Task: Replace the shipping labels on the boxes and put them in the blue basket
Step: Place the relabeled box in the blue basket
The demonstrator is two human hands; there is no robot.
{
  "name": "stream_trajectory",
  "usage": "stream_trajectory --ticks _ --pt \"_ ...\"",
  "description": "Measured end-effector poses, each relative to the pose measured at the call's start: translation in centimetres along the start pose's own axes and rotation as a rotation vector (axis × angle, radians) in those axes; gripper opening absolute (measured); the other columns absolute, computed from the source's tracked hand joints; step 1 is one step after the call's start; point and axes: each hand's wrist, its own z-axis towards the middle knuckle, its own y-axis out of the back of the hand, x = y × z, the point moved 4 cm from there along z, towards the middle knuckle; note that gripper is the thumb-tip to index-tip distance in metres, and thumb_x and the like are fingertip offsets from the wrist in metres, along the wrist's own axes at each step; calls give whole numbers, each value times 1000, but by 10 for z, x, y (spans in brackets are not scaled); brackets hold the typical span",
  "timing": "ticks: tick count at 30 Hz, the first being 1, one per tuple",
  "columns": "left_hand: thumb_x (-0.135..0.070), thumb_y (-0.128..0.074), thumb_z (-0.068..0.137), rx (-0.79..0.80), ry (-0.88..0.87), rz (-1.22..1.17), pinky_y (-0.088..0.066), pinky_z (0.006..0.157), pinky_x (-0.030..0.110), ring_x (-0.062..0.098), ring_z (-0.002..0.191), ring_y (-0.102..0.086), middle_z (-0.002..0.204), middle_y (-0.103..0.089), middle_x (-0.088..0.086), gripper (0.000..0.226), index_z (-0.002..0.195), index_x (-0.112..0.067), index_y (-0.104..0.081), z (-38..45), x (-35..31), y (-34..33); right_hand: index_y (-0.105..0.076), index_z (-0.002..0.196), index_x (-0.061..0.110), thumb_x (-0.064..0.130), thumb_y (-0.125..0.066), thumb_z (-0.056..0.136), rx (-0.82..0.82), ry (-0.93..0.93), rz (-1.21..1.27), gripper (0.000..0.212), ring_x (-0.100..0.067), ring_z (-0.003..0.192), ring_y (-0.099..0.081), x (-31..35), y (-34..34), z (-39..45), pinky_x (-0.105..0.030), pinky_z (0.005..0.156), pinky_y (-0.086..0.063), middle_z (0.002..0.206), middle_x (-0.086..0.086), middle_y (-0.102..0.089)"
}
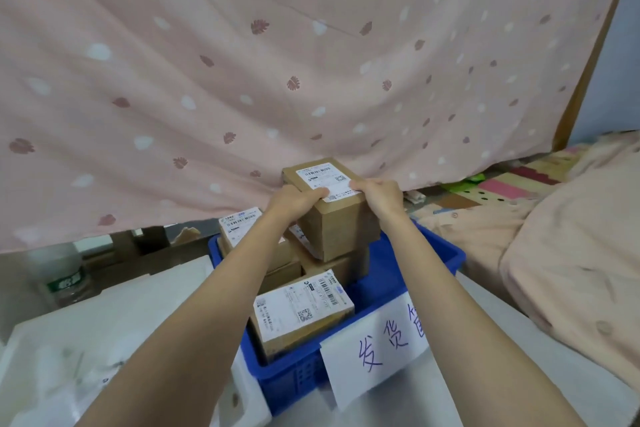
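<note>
A brown cardboard box (341,225) with a white shipping label (320,175) on its top is held over the far end of the blue basket (436,253). My left hand (292,201) grips its near left top edge, thumb on the label. My right hand (379,194) grips the near right top edge. The box sits on or just above other boxes stacked in the basket; contact is hidden. A labelled box (301,308) lies at the basket's near end, and another labelled box (239,225) stands at the far left.
A white paper sign (377,347) with handwritten characters hangs on the basket's front. White foam sheets (114,305) lie to the left, with a plastic bottle (64,274) behind. A pink patterned curtain (277,62) hangs close behind. Bedding (571,253) lies to the right.
</note>
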Motion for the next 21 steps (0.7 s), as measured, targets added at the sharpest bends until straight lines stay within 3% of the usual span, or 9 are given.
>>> stream_trajectory --ticks 3,6,11,15,18,21 --pt "-68 -49 88 0 59 192 -38 108 40 30 129 -48 145 -51 6 76 144 -17 -47 13 11 0 -71 113 9 23 -68 87 19 0 11 29 -12 82 -54 -8 -10 8 -28 72 -41 96 -1 -64" --pt "-71 -36 87 -55 78 352 -29 105 41 33 130 -44 143 -52 9 81 143 -13 -47 24 23 -4 -70 113 9 21 -67 89 36 4 -2 27 -5 72 -50 -12 -20 14 -22 62 -41 84 5 -60" --pt "-71 -30 86 -109 84 440 -27 106 44 36 125 -45 136 -56 13 83 135 -7 -51 29 37 -4 -67 99 10 23 -68 88 71 -10 -28 17 -16 85 -53 -23 -33 18 -28 76 -42 95 -3 -62" --pt "-70 -32 89 -133 90 483 -27 103 42 36 129 -38 138 -54 13 82 137 -6 -48 27 40 2 -64 89 13 24 -69 86 80 -13 -9 13 -13 78 -53 -29 -38 21 -28 69 -39 87 0 -62" --pt "-70 -31 90 -132 110 484 -24 106 42 36 133 -31 141 -50 13 84 141 -5 -43 22 39 0 -65 92 11 24 -68 87 63 -7 -23 15 -11 77 -53 -30 -40 19 -24 60 -38 84 3 -61" --pt "-68 -31 92 -155 121 508 -23 106 41 34 132 -31 142 -48 14 82 141 -3 -40 14 34 -2 -70 106 9 25 -67 89 37 50 -38 24 -6 77 -54 -31 -41 16 -21 61 -39 93 2 -65"
